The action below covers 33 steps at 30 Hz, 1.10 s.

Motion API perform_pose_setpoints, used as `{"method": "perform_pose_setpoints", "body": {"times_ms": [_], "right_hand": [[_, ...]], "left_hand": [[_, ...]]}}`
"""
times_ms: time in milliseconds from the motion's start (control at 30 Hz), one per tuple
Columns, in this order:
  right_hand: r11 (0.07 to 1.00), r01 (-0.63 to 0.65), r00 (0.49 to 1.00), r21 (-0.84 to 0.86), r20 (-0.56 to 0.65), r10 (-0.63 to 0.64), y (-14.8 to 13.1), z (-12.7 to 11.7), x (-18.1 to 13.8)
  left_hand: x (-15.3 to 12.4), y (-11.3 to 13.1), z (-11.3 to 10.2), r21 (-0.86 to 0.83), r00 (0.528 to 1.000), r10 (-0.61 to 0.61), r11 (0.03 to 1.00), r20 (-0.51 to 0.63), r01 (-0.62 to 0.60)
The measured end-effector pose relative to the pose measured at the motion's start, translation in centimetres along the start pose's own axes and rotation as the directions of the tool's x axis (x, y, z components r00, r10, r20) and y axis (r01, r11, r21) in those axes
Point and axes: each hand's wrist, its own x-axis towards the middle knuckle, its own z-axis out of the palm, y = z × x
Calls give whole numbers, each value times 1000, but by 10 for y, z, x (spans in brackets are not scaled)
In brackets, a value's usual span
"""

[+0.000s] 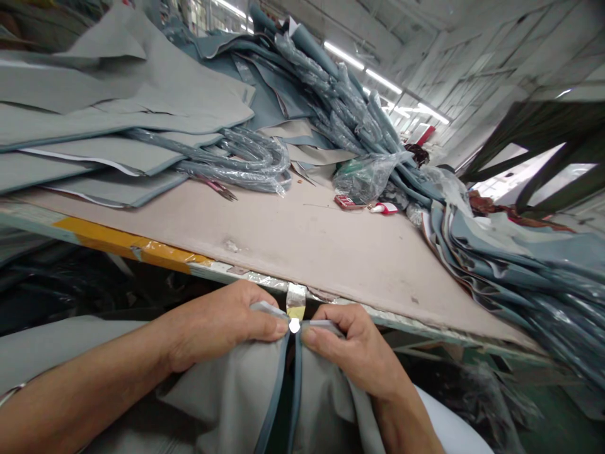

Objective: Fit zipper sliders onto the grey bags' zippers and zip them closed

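Note:
A grey fabric piece [236, 384] with blue-grey piped edges hangs below the near edge of the table, over my lap. My left hand [236, 318] pinches one top corner between thumb and fingers. The facing corner is gripped by my right hand [350, 343], thumb on top. Between both thumbs sits a small bright white spot [294, 325], too overexposed to make out. Under it the two piped edges run downward side by side with a narrow dark gap between them.
Grey panels [118, 107] are stacked on the table [293, 233] at left, with plastic-wrapped piping coils [250, 157]. Snips [220, 189], a red box [348, 202] and a red-and-white tube [384, 208] lie behind. Blue-grey bundles [501, 265] drape over the right side.

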Motion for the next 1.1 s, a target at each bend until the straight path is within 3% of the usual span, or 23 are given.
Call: {"method": "perform_pose_setpoints", "body": {"times_ms": [133,333,533,767,1100], "right_hand": [[990,-65,998,122,12,64,7,5,0],[978,-11,1000,206,15,8,7,5,3],[981,39,999,192,-28,-35,3,5,4],[974,60,997,218,-53,-50,6,7,5],[972,10,998,234,52,-23,11,5,4]], "left_hand": [[0,-4,-1,6,1000,15,1000,2,-15],[1,-2,-1,30,998,57,998,15,-57],[-1,9,-2,124,998,69,990,-5,-68],[4,6,-2,78,993,114,990,7,-115],[-2,-7,-6,7,997,38,999,73,-38]]}}
